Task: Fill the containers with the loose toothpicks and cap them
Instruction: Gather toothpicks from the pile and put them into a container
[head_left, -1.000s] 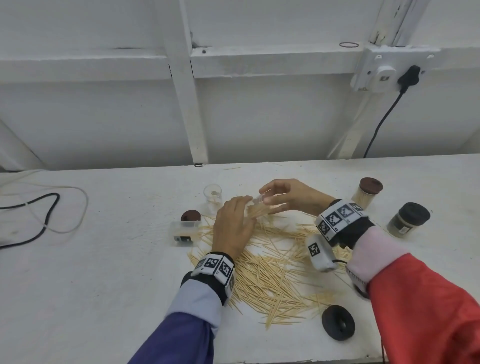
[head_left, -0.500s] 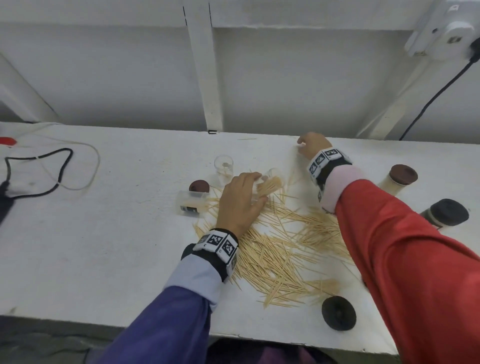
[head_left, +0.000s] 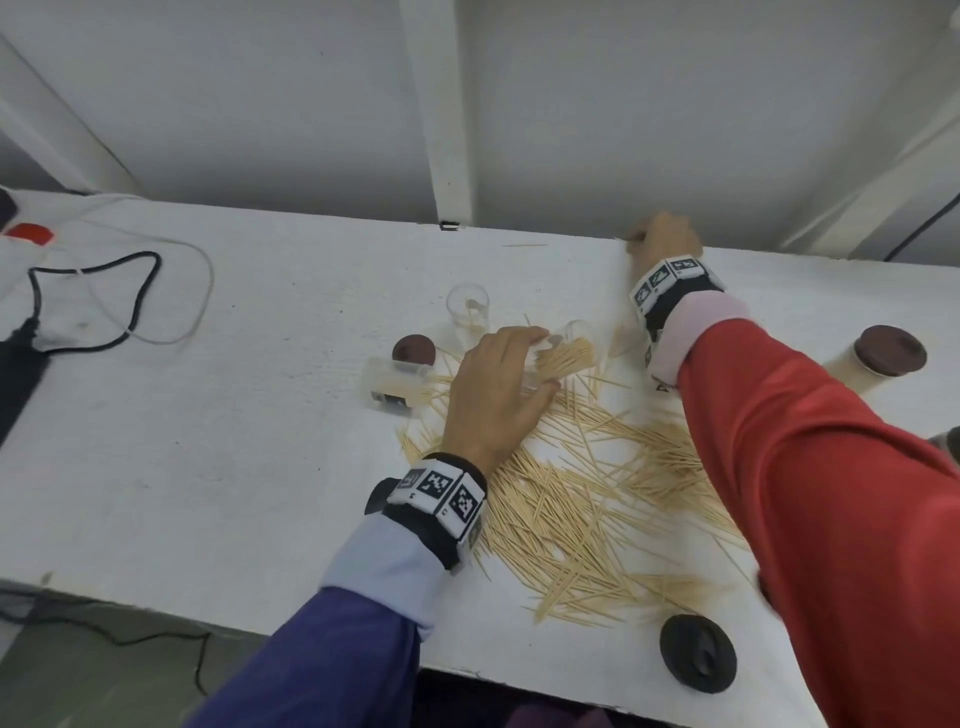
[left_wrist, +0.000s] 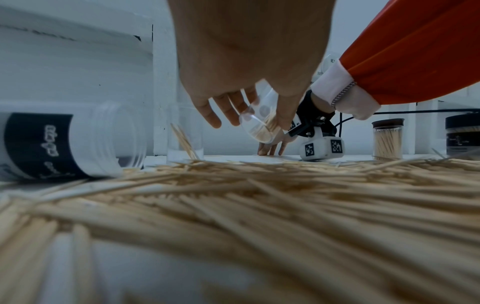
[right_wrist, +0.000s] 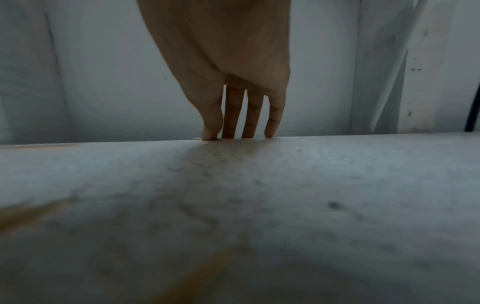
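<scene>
Left hand (head_left: 493, 395) is gripping the light, slick clear container (left_wrist: 262, 123) tilted at 12 o'clock of the toothpick pile (head_left: 587, 499), best held round its sides, while right hand (head_left: 665, 239) fingers are reaching straight onto the far surface (right_wrist: 259, 185).

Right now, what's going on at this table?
A person is refilling small containers with toothpicks. The left hand grips a tilted clear container partly filled with toothpicks, above the loose pile spread over the white table. The right hand reaches to the table's far edge, fingertips down on the surface; whether it has a stray toothpick there is not clear. One clear container stands nearly empty, another lies on its side, uncapped. Two capped jars stand off to the right.
</scene>
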